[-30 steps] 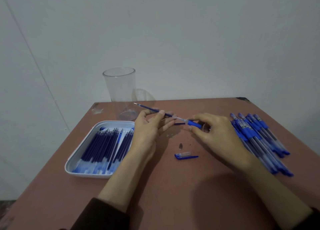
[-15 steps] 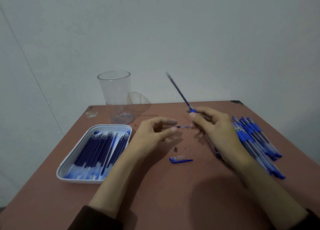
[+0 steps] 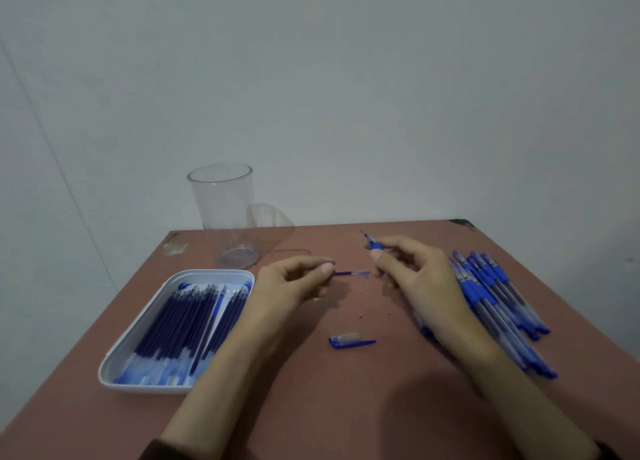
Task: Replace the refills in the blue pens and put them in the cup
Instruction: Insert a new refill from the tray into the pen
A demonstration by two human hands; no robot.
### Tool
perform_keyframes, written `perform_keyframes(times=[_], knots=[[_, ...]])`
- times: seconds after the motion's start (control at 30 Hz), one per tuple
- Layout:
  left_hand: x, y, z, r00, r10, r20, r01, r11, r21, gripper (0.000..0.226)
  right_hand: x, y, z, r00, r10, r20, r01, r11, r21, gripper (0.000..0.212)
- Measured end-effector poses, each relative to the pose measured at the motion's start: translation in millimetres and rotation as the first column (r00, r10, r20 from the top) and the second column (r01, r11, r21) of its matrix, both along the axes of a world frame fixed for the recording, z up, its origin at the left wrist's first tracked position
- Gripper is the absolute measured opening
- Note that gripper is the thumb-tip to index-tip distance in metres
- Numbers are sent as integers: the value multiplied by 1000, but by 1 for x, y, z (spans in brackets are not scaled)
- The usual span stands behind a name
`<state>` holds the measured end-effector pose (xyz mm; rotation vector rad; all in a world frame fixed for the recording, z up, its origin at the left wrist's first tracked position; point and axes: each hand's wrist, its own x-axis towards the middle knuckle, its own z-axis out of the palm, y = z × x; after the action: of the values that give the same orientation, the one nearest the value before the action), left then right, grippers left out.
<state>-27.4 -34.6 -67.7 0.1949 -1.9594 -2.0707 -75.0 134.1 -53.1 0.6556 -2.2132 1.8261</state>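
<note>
Over the table (image 3: 346,407), left hand (image 3: 287,283) fingers (image 3: 325,269) pinch crosswise refill (image 3: 349,273), right hand (image 3: 422,279) fingers (image 3: 377,253) grip pen (image 3: 371,244) pointing away.

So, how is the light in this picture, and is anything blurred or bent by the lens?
Head view: dim, flat, bluish light; soft wide shadows of both forearms on the table; a faint pale ring on the wall right of the clear cup; the pens at right look soft, their print unreadable; the wall seam at left leans, probably wide-angle distortion.
</note>
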Motion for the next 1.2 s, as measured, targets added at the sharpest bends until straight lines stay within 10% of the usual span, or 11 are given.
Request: perform_keyframes(times=[0.23,0.73,1.2], knots=[[4,3,11,999,-42,-32,51,935,352,10,5,-5,-9,933,-46,-356,186,910,370,8],[1,5,6,997,-51,-65,64,974,215,9,10,-7,-8,912,15,-410,186,876,446,15],[3,10,10,985,-61,-159,95,971,218,28,20,-16,-1,982,185,47,-187,982,38,5]])
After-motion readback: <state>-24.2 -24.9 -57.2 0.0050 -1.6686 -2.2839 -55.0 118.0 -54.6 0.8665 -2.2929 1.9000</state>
